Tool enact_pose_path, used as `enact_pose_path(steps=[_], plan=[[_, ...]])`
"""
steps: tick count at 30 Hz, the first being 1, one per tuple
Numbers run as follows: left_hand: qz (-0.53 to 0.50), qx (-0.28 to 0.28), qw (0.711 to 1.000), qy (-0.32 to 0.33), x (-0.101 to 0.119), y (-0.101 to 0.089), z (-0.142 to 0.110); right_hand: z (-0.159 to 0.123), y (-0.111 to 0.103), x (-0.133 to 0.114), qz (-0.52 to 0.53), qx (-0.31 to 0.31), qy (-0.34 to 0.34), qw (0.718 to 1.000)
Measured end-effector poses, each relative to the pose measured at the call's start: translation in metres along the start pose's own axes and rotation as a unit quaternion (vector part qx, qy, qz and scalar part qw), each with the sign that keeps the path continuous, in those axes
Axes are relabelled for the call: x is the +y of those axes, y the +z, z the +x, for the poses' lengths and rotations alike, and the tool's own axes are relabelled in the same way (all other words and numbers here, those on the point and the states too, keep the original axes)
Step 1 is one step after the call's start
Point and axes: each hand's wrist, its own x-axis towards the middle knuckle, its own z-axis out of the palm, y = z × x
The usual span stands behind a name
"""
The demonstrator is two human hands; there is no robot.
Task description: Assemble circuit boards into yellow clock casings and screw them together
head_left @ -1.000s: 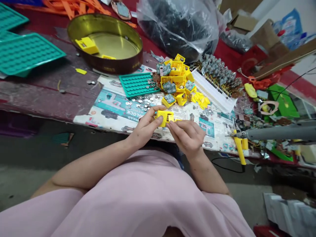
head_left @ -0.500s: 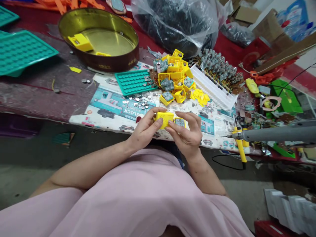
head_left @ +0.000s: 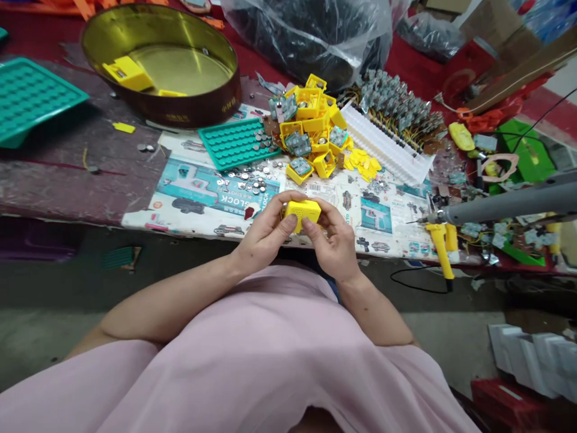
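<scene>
One small yellow box point(head_left: 303, 211), rectangular, plastic, perforated

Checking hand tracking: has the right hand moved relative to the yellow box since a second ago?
Yes. The right hand has closed in leftward onto the yellow box that the left hand holds; its fingers now wrap the box's right end above the printed sheet.

The small yellow plastic box point(head_left: 303, 211) is partly covered by the fingers of the left hand point(head_left: 265, 234) and right hand point(head_left: 336, 240), so its underside stays unseen. The flat teal plastic tray point(head_left: 31, 99) is cut by the left edge. The clear plastic bag point(head_left: 311, 30) runs off the top, its dark contents unclear.
</scene>
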Motion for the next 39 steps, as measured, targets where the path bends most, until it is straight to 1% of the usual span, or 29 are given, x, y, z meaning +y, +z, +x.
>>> enact_pose_path(steps=[2, 4, 6, 8, 9, 11, 12, 13, 15, 17, 19, 21, 23, 25, 27, 29, 31, 33, 35, 39], plan=[[-0.014, 0.007, 1.0, -0.016, 0.0, 0.001, 0.001, 0.0, 0.003, 0.005, -0.022, 0.007, 0.002, 1.0], [-0.043, 0.014, 0.998, -0.054, 0.003, 0.003, 0.004, 0.0, 0.002, 0.009, -0.017, -0.004, 0.018, 1.0], [-0.086, 0.027, 0.991, -0.103, 0.009, 0.006, 0.009, 0.002, -0.003, 0.009, -0.011, -0.028, 0.028, 0.999], [-0.132, 0.045, 0.98, -0.145, 0.016, 0.008, 0.014, 0.004, -0.013, 0.006, -0.022, -0.035, 0.0, 0.999], [-0.15, 0.053, 0.974, -0.159, 0.019, 0.008, 0.017, 0.005, -0.019, 0.004, -0.035, -0.025, -0.024, 0.999], [-0.171, 0.064, 0.967, -0.177, 0.025, 0.007, 0.021, 0.006, -0.03, 0.002, -0.064, 0.024, -0.063, 0.996], [-0.175, 0.068, 0.965, -0.185, 0.027, 0.006, 0.023, 0.005, -0.034, 0.002, -0.074, 0.046, -0.066, 0.994], [-0.177, 0.074, 0.963, -0.19, 0.028, 0.005, 0.024, 0.005, -0.037, 0.003, -0.077, 0.055, -0.055, 0.994], [-0.175, 0.094, 0.961, -0.192, 0.029, 0.003, 0.026, 0.001, -0.037, 0.007, -0.057, 0.035, -0.01, 0.998], [-0.174, 0.114, 0.96, -0.185, 0.029, 0.002, 0.026, -0.005, -0.032, 0.011, -0.025, -0.016, 0.037, 0.999], [-0.174, 0.129, 0.961, -0.173, 0.029, 0.004, 0.026, -0.009, -0.023, 0.013, -0.016, -0.05, 0.061, 0.997], [-0.179, 0.134, 0.961, -0.164, 0.029, 0.006, 0.026, -0.012, -0.015, 0.014, -0.028, -0.05, 0.056, 0.997], [-0.185, 0.136, 0.96, -0.157, 0.029, 0.008, 0.025, -0.012, -0.01, 0.012, -0.046, -0.026, 0.044, 0.998], [-0.185, 0.141, 0.962, -0.143, 0.03, 0.01, 0.024, -0.011, -0.008, 0.008, -0.046, -0.01, 0.051, 0.998], [-0.178, 0.148, 0.965, -0.123, 0.03, 0.01, 0.024, -0.008, -0.009, 0.004, -0.009, -0.021, 0.086, 0.996], [-0.172, 0.152, 0.967, -0.112, 0.03, 0.01, 0.023, -0.006, -0.01, 0.001, 0.052, -0.045, 0.13, 0.989], [-0.174, 0.149, 0.967, -0.112, 0.03, 0.011, 0.022, -0.004, -0.011, -0.001, 0.108, -0.069, 0.168, 0.977], [-0.18, 0.14, 0.967, -0.114, 0.031, 0.012, 0.02, -0.004, -0.011, -0.001, 0.134, -0.082, 0.191, 0.969], [-0.185, 0.134, 0.967, -0.114, 0.032, 0.013, 0.019, -0.004, -0.01, 0.0, 0.133, -0.078, 0.196, 0.969], [-0.177, 0.136, 0.967, -0.126, 0.031, 0.013, 0.016, -0.007, -0.01, -0.001, 0.113, -0.062, 0.173, 0.976]])
